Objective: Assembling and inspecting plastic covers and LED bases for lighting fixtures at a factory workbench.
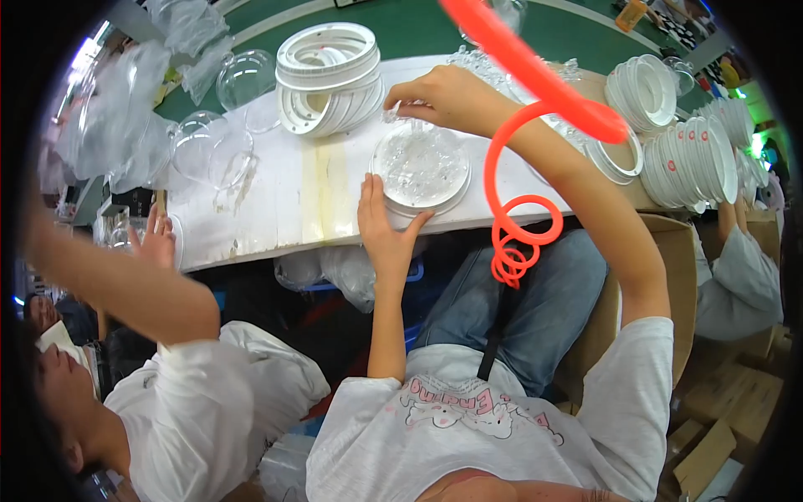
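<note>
My left hand (386, 240) holds the near left edge of a white round dish-like ring (458, 191) on the table, fingers along its side and thumb at the front. Clear, glittering plastic pieces (422, 163) fill the dish's middle. Above its far left rim is my right hand (452, 99), palm down, fingertips pinched on a small clear piece (391, 114) whose exact shape is hard to make out. A coiled red air hose (535, 226) hangs in front of my right forearm and hides part of it.
Stacked white rings (326, 79) stand behind the dish, with more stacks (690, 163) at the right. Clear globes (209, 151) lie left on the white table (284, 201). Loose clear pieces (477, 60) lie at the back. A co-worker's arm (125, 276) reaches in at left.
</note>
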`<state>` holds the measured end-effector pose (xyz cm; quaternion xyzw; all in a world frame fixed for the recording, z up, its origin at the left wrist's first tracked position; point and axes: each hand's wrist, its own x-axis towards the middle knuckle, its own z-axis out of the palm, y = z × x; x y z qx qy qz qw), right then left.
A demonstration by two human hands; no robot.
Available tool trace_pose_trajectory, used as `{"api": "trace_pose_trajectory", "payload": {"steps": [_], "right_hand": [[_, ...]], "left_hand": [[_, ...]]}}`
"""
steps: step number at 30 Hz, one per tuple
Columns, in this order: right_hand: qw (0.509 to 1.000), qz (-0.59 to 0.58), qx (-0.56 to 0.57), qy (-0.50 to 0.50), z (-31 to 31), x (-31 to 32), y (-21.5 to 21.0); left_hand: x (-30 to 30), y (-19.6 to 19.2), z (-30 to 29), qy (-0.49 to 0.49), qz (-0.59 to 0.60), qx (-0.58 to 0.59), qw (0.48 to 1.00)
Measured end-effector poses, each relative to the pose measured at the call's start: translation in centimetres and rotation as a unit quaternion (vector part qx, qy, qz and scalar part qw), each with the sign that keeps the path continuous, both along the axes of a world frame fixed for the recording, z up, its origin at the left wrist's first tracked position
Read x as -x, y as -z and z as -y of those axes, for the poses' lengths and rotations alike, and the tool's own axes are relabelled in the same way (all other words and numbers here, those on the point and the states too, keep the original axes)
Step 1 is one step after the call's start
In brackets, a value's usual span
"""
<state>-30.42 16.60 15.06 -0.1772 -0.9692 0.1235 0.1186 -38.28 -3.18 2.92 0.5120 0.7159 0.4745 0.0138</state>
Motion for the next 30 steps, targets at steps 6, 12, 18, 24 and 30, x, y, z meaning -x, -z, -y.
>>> {"api": "trace_pose_trajectory", "payload": {"steps": [6,12,18,24,30], "right_hand": [[0.927,-0.275,0.236,0.099,2.1,-6.1,-0.2],[0.944,-0.110,0.295,0.103,4.8,-8.6,5.7],[0.881,-0.100,0.460,-0.047,4.2,-4.4,6.9],[0.899,-0.202,0.387,-0.024,4.5,-6.0,4.5],[0.963,-0.166,0.167,0.132,1.8,-10.1,-0.8]], "left_hand": [[1.0,-0.4,0.3,-0.004,-0.082,0.040,0.996],[1.8,-0.1,1.1,-0.021,-0.135,0.055,0.989],[5.7,-0.8,4.8,-0.073,-0.099,0.058,0.991],[7.9,-1.8,6.1,-0.107,-0.045,0.066,0.991],[4.0,0.5,7.0,-0.208,-0.116,-0.019,0.971]]}}
